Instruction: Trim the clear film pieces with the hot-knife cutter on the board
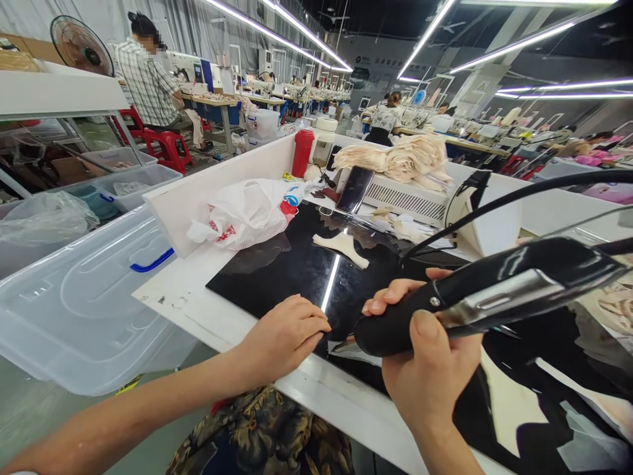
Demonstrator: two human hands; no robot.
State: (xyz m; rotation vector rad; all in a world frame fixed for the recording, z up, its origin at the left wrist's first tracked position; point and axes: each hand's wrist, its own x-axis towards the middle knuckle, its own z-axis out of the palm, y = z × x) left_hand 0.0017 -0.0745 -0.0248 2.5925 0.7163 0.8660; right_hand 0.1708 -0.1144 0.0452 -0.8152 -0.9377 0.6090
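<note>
My right hand is wrapped round a black handheld tool with a metal lever and a black cable, held above the right part of a glossy black sheet. My left hand rests at the sheet's front edge, fingers together and curled slightly down; whether anything lies under them is hidden. Farther back on the sheet lies a small cream fabric piece. Another cream piece is on the black surface right of my right hand.
Behind the sheet are a white plastic bag, a phone, a red bottle and stacked cream fabric. A lidded plastic bin stands left. A person sits farther back.
</note>
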